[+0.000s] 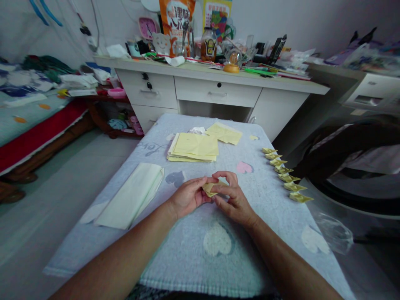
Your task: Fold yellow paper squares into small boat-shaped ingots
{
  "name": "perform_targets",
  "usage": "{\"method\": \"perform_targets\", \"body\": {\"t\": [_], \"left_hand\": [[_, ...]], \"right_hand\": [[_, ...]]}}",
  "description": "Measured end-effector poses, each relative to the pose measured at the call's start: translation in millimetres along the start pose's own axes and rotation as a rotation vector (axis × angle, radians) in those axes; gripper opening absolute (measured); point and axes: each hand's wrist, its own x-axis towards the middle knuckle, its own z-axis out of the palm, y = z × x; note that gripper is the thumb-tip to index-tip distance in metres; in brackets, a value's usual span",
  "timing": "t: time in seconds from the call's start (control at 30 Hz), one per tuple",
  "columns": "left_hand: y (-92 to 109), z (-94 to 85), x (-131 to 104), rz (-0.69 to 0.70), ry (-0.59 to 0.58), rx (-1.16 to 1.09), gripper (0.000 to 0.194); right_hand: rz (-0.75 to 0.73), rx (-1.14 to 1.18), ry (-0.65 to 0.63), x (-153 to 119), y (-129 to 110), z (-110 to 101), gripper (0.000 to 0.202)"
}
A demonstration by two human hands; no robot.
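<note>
A small folded piece of yellow paper (210,189) is held between both hands above the cloth-covered table. My left hand (190,196) grips its left side, with the thumb on top. My right hand (233,200) has its fingers closed on the right side of the same paper. Beyond the hands lies a stack of yellow sheets (196,145), with more yellow sheets (224,132) behind it to the right. Several small folded yellow paper shapes (289,178) stand in a row along the table's right edge.
Folded pale paper or cloth (129,198) lies on the table (187,254) at the left. Behind stands a white desk (218,89) crowded with jars, bags and small items. A bed is at the far left, a washing machine (371,93) at the right.
</note>
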Motion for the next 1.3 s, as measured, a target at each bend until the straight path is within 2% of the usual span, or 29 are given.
{"method": "perform_targets", "body": {"t": [0.23, 0.3, 0.37, 0.43, 0.5, 0.57, 0.63, 0.77, 0.87, 1.0, 1.1, 1.2, 1.3], "left_hand": [[0.3, -1.3, 0.9, 0.002, -0.006, 0.011, 0.027], [0.7, -1.5, 0.2, -0.003, -0.030, 0.074, 0.031], [0.9, -1.5, -0.9, 0.023, -0.045, 0.228, 0.036], [0.8, -1.3, -2.0, 0.144, -0.021, 0.479, 0.038], [0.4, -0.9, -2.5, 0.324, 0.025, 0.737, 0.038], [-0.4, -0.6, -2.1, 0.459, 0.057, 0.903, 0.035], [-1.4, -0.8, -1.0, 0.473, 0.054, 0.942, 0.029], [-3.9, -0.9, -0.1, 0.438, 0.068, 0.853, 0.026], [-5.3, 1.2, -3.3, 0.530, 0.140, 0.921, 0.030], [-5.4, 5.8, -7.9, 0.721, 0.176, 1.190, 0.044], [-3.6, 8.1, -8.2, 0.810, 0.183, 1.312, 0.032], [-0.7, 9.1, -7.6, 0.809, 0.180, 1.369, 0.015], [0.9, 9.8, -7.7, 0.800, 0.173, 1.360, 0.010]], "right_hand": [[0.091, 0.269, 0.088, 0.4, 2.1, 0.5, 0.015], [0.143, 0.343, 0.153, 0.4, 5.6, 1.4, 0.012], [0.184, 0.391, 0.220, 0.5, 9.4, 1.8, 0.010], [0.228, 0.417, 0.248, 0.5, 12.7, 1.8, 0.010], [0.282, 0.459, 0.246, 0.2, 15.1, 2.2, 0.013], [0.345, 0.529, 0.242, -0.3, 16.6, 3.8, 0.015], [0.388, 0.598, 0.247, -0.6, 17.4, 6.3, 0.016], [0.424, 0.668, 0.249, 0.5, 17.2, 10.5, 0.019], [0.448, 0.709, 0.244, 1.6, 16.7, 11.5, 0.024], [0.479, 0.728, 0.234, 2.1, 16.8, 12.1, 0.028], [0.475, 0.736, 0.220, 2.3, 16.4, 14.2, 0.029], [0.467, 0.781, 0.207, 2.4, 15.6, 16.7, 0.032], [0.490, 0.815, 0.179, 1.9, 15.5, 17.7, 0.040]]}}
